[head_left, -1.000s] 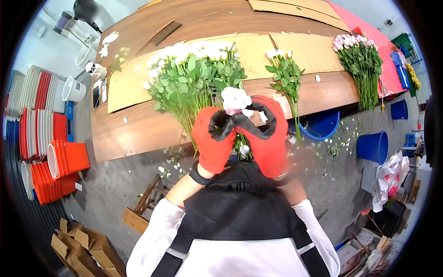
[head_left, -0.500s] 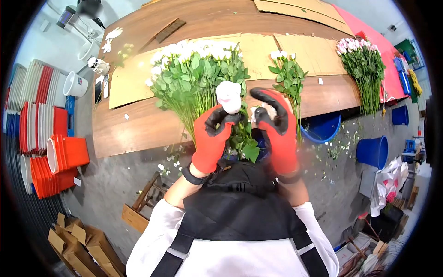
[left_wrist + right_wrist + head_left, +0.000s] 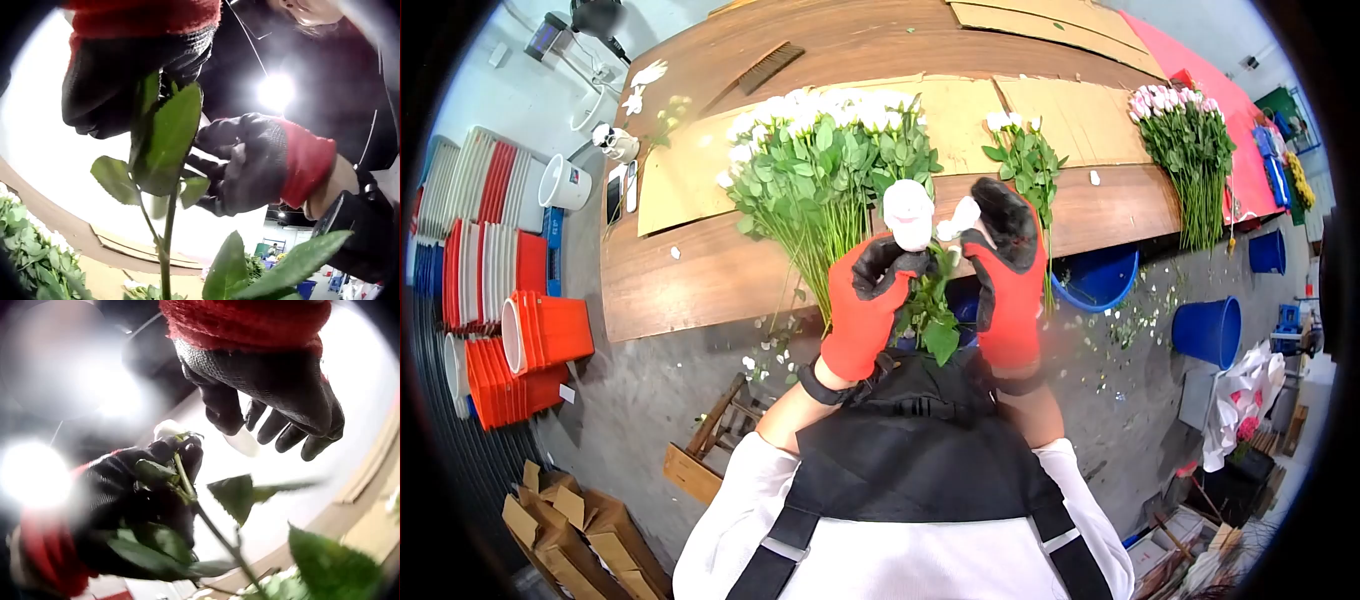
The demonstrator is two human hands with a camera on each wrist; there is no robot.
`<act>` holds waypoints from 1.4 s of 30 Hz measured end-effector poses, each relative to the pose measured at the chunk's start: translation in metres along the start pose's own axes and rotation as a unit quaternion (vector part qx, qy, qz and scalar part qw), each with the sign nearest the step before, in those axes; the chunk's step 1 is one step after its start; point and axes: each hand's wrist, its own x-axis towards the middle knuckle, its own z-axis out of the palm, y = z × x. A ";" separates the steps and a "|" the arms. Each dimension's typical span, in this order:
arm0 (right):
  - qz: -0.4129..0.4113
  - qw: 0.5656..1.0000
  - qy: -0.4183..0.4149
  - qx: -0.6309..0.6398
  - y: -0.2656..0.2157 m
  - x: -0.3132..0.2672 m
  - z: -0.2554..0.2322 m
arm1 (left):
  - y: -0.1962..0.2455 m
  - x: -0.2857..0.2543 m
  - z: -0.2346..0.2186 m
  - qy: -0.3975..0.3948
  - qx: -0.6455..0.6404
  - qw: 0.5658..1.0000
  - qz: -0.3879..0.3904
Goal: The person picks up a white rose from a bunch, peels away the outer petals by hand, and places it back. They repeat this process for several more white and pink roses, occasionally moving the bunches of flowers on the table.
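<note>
My gloved left hand (image 3: 870,290) pinches a pale rose (image 3: 910,212) just below its bloom, and the bloom stands above the fingers. Green leaves (image 3: 169,137) hang along the stem (image 3: 166,265), which runs down below the hand. To the right of the bloom is my gloved right hand (image 3: 1008,275), its fingers spread and loosely bent. Loose white petals (image 3: 964,214) show by its thumb and fingertips. In the right wrist view one pale petal (image 3: 242,445) lies just past the thumb's tip. Both gloves are red with black palms and fingers.
White roses (image 3: 820,125) lie on cardboard (image 3: 685,185) on the wooden table (image 3: 690,300). Right of them are a smaller bunch (image 3: 1027,160) and pink roses (image 3: 1185,140). A brush (image 3: 770,66) lies farther back. Blue tubs (image 3: 1206,332) and fallen leaves are on the floor.
My right hand has come away from the bloom and spread its fingers to the right. The left hand keeps hold of the rose, which has turned slightly. Loose petals have shifted by the right fingertips.
</note>
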 end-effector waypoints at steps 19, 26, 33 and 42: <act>-0.058 0.991 -0.008 0.121 0.022 -0.015 -0.006 | -0.001 0.002 -0.004 -0.008 -0.055 0.997 -0.045; -0.108 0.974 -0.147 -0.132 -0.021 0.004 -0.020 | -0.025 0.016 -0.030 -0.115 -0.057 0.991 -0.033; 0.108 0.976 -0.185 -0.032 -0.015 -0.002 -0.006 | -0.020 0.000 -0.030 -0.169 -0.047 0.982 -0.072; 0.176 0.968 -0.171 0.042 -0.008 -0.010 -0.013 | -0.047 -0.017 -0.040 -0.188 -0.061 0.979 0.058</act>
